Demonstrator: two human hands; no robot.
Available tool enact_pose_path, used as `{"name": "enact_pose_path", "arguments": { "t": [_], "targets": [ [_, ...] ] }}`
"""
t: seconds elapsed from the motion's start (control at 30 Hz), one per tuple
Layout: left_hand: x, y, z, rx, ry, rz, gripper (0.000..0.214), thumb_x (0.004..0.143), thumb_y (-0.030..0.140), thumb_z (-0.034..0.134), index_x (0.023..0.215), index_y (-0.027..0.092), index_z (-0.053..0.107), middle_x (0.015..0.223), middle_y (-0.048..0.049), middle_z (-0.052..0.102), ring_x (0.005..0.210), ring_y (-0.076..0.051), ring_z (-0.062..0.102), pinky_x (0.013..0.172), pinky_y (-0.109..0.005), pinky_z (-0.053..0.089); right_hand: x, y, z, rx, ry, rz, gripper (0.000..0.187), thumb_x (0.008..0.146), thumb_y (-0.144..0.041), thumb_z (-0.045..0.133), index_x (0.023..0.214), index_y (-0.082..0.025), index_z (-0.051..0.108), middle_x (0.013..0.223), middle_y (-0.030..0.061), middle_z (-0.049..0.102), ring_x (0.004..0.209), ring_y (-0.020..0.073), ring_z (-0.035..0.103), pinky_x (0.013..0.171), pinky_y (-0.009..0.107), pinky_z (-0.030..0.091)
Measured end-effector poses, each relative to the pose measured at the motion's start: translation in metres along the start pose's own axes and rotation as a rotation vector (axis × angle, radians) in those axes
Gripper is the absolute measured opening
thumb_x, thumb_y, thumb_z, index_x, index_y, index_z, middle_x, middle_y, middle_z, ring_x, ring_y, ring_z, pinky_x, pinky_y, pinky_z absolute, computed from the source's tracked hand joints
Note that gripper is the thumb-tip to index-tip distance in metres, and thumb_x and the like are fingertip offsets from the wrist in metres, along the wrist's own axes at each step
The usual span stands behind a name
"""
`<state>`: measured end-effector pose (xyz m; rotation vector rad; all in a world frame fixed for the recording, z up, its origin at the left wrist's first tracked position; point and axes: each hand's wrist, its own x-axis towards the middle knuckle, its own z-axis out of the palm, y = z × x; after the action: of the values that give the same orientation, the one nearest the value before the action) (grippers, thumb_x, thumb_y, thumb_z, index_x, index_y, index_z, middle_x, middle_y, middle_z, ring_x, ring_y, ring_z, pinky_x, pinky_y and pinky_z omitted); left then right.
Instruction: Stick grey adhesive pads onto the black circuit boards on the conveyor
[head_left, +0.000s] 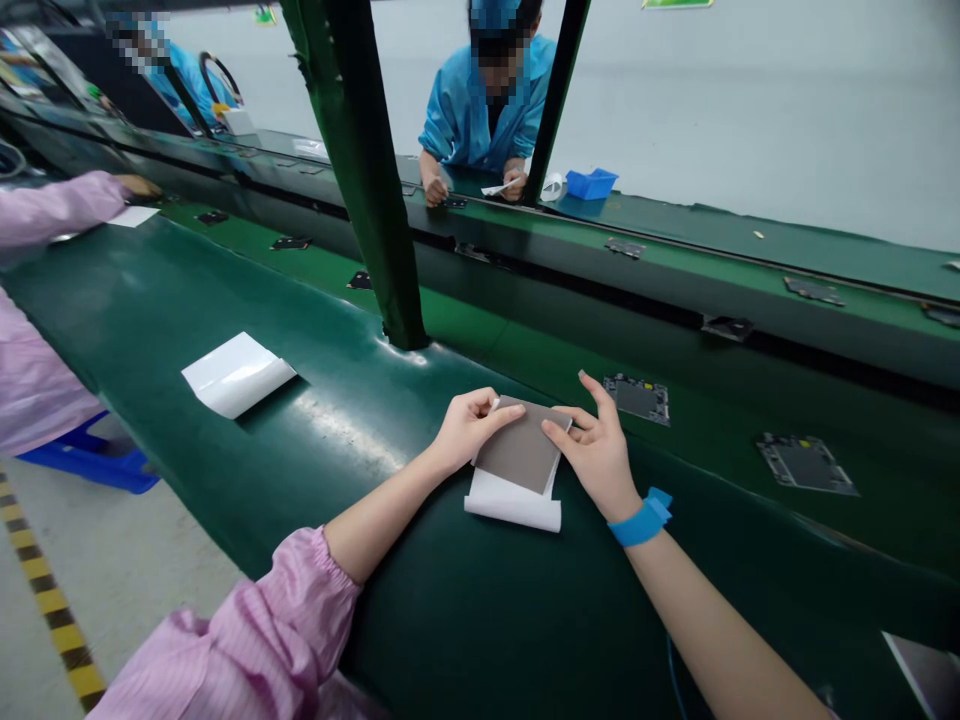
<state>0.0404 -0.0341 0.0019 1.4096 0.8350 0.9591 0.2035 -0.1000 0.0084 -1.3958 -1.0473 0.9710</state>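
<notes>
A flat grey-brown square pad [517,455] lies over white backing paper [517,510], whose near end curls up. My left hand [474,425] is closed on the pad's far left corner, thumb on top. At its far right corner, my right hand [596,440] pinches the edge between thumb and fingers, with the index finger raised. A blue band [642,517] circles my right wrist. Just beyond that hand, a circuit board [637,397] lies on the green belt; a second circuit board [806,463] lies farther right.
A green post [367,180] rises beyond my hands. Left on the green table [225,270] rests a folded white sheet [238,374]. A co-worker's pink sleeve [60,210] reaches in from the left; another person in blue [484,110] works across the line, near a blue bin [592,184].
</notes>
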Motion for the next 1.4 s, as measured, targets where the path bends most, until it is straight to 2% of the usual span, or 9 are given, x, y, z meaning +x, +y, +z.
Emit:
{"name": "enact_pose_path", "arguments": {
  "t": [0.13,0.27,0.37,0.53,0.77,1.4],
  "targets": [
    [-0.001,0.001,-0.001,-0.026,-0.028,-0.042,0.05,0.071,0.052,0.07,0.057,0.017,0.038,0.054,0.0062,0.037,0.05,-0.006,0.036,0.047,-0.019,0.029,0.0,-0.001,0.0,-0.003,0.012,-0.001,0.086,0.069,-0.052,0.073,0.14,-0.028,0.03,0.081,0.0014,0.066,0.073,0.0228,0.067,0.071,0.044,0.06],
    [-0.003,0.004,-0.001,-0.014,-0.102,-0.102,0.035,0.071,0.046,0.074,0.082,0.015,0.062,0.071,0.0004,0.06,0.062,-0.011,0.054,0.055,-0.021,0.042,-0.001,-0.002,0.0,0.014,0.018,-0.014,0.082,0.07,-0.049,0.074,0.138,-0.027,0.032,0.076,-0.0004,0.065,0.071,0.0219,0.066,0.069,0.042,0.059],
    [-0.003,0.005,0.0,0.015,-0.114,-0.08,0.034,0.072,0.044,0.073,0.088,0.014,0.066,0.078,-0.0025,0.066,0.068,-0.013,0.059,0.059,-0.022,0.045,-0.001,0.0,0.001,0.028,0.019,-0.025,0.079,0.071,-0.047,0.074,0.136,-0.027,0.034,0.073,-0.0015,0.064,0.068,0.0206,0.065,0.067,0.04,0.059],
    [-0.002,0.003,0.0,0.012,-0.098,-0.043,0.031,0.072,0.043,0.071,0.076,0.013,0.067,0.07,-0.0017,0.064,0.062,-0.012,0.056,0.055,-0.022,0.043,0.001,0.006,0.0,0.018,0.011,-0.084,0.074,0.071,-0.048,0.074,0.132,-0.027,0.037,0.069,-0.0029,0.062,0.064,0.0192,0.063,0.063,0.038,0.057],
    [-0.001,-0.001,0.0,0.026,-0.096,-0.006,0.029,0.073,0.043,0.071,0.072,0.014,0.067,0.065,-0.0008,0.062,0.059,-0.011,0.053,0.053,-0.022,0.04,0.002,0.009,-0.002,0.005,-0.012,-0.109,0.069,0.074,-0.046,0.072,0.132,-0.028,0.039,0.069,-0.0024,0.061,0.063,0.0189,0.062,0.06,0.037,0.056],
    [-0.003,0.003,0.0,0.029,-0.107,-0.039,0.028,0.075,0.042,0.069,0.074,0.014,0.066,0.067,-0.0003,0.06,0.06,-0.011,0.052,0.054,-0.022,0.039,0.001,0.007,-0.001,0.003,-0.026,-0.095,0.07,0.074,-0.048,0.073,0.132,-0.027,0.039,0.068,-0.0032,0.059,0.062,0.0184,0.062,0.058,0.036,0.055]
  ]
}}
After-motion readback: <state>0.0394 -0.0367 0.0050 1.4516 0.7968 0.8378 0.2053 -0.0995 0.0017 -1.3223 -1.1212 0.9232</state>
